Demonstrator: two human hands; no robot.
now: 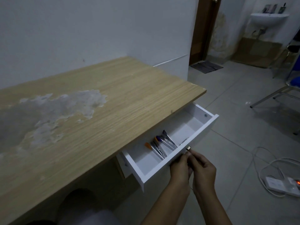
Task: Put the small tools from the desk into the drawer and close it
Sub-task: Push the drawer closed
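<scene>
From the head camera, the white drawer point(164, 166) stands pulled out from under the wooden desk point(100, 114), its front panel jutting over bare floor tiles toward 4 o'clock. No writing is legible. The small tools point(162, 145) lie together inside, at 10 o'clock from the hands. Left hand point(179, 170) and right hand point(203, 169) meet, fingers curled at the drawer knob point(188, 148); whether they grip it cannot be told.
</scene>
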